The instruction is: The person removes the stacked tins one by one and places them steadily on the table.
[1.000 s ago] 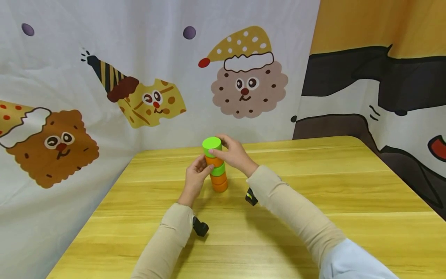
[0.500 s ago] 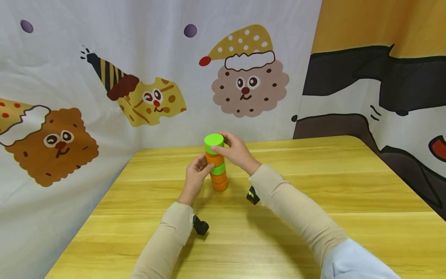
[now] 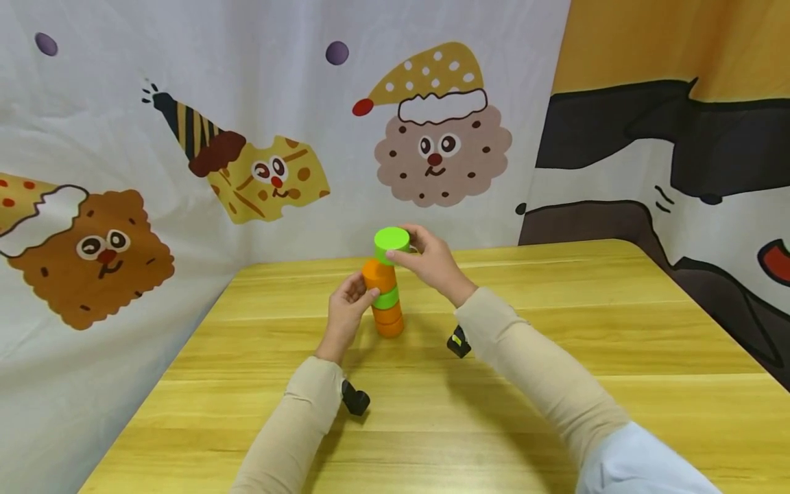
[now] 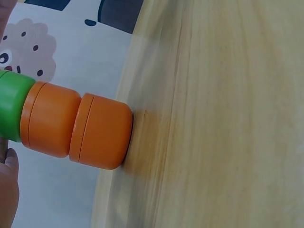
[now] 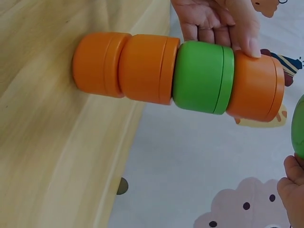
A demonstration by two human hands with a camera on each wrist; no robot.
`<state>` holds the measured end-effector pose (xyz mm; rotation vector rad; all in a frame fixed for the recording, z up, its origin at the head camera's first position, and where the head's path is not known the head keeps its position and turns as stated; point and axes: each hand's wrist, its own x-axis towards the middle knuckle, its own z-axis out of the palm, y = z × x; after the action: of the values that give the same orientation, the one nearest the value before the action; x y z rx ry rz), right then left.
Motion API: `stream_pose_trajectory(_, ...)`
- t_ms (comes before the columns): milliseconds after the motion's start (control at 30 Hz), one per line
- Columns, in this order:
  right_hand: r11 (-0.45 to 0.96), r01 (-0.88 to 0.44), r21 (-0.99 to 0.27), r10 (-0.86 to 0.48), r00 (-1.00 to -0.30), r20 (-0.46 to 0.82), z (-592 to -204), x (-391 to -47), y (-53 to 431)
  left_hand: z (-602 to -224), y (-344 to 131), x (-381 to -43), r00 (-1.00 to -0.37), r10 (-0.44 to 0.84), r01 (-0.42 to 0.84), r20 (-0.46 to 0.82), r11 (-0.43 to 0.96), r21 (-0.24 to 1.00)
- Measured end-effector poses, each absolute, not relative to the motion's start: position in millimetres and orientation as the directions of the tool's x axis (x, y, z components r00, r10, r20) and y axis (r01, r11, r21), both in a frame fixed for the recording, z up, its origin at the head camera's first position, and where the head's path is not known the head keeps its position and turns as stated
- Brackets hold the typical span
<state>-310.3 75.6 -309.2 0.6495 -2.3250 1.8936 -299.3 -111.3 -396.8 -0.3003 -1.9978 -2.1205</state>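
Observation:
Small lidded jars stand in an upright stack on the table. Its lowest orange jar [image 4: 102, 130] rests on the wood, under a second orange jar [image 5: 147, 69]. Above those come a green jar [image 5: 202, 78] and a top orange jar [image 3: 378, 272]. My left hand [image 3: 345, 317] grips the stack's upper part from the left, its thumb on the top orange jar. Another green jar [image 3: 391, 243] is pinched between thumb and fingers of my right hand [image 3: 438, 266]. A gap shows between it and the stack in the right wrist view.
The wooden table [image 3: 524, 405] ends at the back against a white curtain [image 3: 271, 75] printed with cartoon biscuits. Black wrist-worn devices hang under both sleeves, one left device [image 3: 355, 399] and one right device [image 3: 459, 342].
My right hand has lifted the green jar off the stack, up and to the right, exposing the top of the orange jar. The left hand stays in place.

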Motion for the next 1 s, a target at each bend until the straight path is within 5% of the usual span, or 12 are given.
stream_pose_trajectory(500,0.058,-0.413,-0.909,-0.264,-0.884,0.385,-329.9,-301.5,94.8,-400.9,-111.9,-301.2,-0.951,-0.03,0.308,0.307,-0.058,0.95)
stream_pose_trajectory(1000,0.045,-0.307,-0.951,-0.212,-0.933,0.292,-371.8,-302.7,110.2,-400.2,-112.3,-299.7,-0.958,-0.006,0.287,0.287,-0.087,0.954)
